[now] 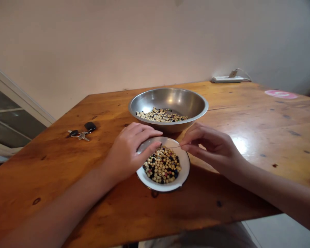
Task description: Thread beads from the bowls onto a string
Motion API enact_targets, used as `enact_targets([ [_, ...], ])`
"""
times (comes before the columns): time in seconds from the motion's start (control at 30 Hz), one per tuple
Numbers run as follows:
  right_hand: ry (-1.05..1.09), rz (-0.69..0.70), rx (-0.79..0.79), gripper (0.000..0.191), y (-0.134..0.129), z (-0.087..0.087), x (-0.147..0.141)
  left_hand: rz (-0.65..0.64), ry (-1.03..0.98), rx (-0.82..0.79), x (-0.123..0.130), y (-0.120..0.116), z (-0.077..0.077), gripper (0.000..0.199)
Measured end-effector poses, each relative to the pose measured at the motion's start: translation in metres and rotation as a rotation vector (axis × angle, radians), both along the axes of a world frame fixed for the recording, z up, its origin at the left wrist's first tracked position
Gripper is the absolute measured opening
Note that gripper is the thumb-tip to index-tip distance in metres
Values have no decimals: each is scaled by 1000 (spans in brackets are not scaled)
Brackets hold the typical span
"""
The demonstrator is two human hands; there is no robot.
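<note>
A: Hands together or apart?
B: Apart. Left hand draped over the rim of a small round white enamel bowl, heaped with tiny round cream, black and red beads. Right hand pinching a fine thin wire just above them.
A: What else on the brown wooden desk?
B: Big round steel bowl right behind, holding more cream and dark beads. Silver keys with a black fob off to the left.
</note>
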State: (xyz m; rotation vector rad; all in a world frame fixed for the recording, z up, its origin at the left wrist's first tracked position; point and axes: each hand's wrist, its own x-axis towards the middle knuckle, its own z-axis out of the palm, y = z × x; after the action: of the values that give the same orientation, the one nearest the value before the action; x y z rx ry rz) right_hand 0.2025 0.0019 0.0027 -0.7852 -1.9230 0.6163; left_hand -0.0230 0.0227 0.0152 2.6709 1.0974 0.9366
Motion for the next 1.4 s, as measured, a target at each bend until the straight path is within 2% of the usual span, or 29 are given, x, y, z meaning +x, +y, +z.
enact_targets([
  [0.07, 1, -4, 37, 4, 2, -2, 0, -71, -13, 23, 0, 0, -1, 21],
  [0.17, 21, -11, 34, 4, 4, -4, 0, -118, -60, -45, 2, 1, -3, 12],
  [0.37, 92, -41, -141, 8, 9, -7, 1, -35, -57, -191, 3, 1, -4, 13],
  [0.47, 112, -36, -153, 8, 10, -7, 1, -11, -59, -223, 3, 0, -2, 11],
  [0.63, 102, -42, -175, 8, 11, -8, 1, 49, -121, -403, 6, -4, 1, 13],
  [0.83, 194, -14, -238, 8, 11, -7, 1, 74, -98, -322, 8, -9, 1, 14],
  [1.0, 174, -6, -274, 11, 11, -4, 0, 78, -155, -367, 8, -9, -1, 18],
  [1.1, 60, 3, -213, 12, 11, -4, 1, 67, -156, -335, 8, -8, -2, 18],
  [1.23, -65, 94, -24, 8, 9, -8, -2, -9, -113, -273, 8, -6, -3, 15],
  [1.4, -90, 94, 100, 5, 7, -14, -7, -87, -143, -352, 8, -4, -2, 10],
])
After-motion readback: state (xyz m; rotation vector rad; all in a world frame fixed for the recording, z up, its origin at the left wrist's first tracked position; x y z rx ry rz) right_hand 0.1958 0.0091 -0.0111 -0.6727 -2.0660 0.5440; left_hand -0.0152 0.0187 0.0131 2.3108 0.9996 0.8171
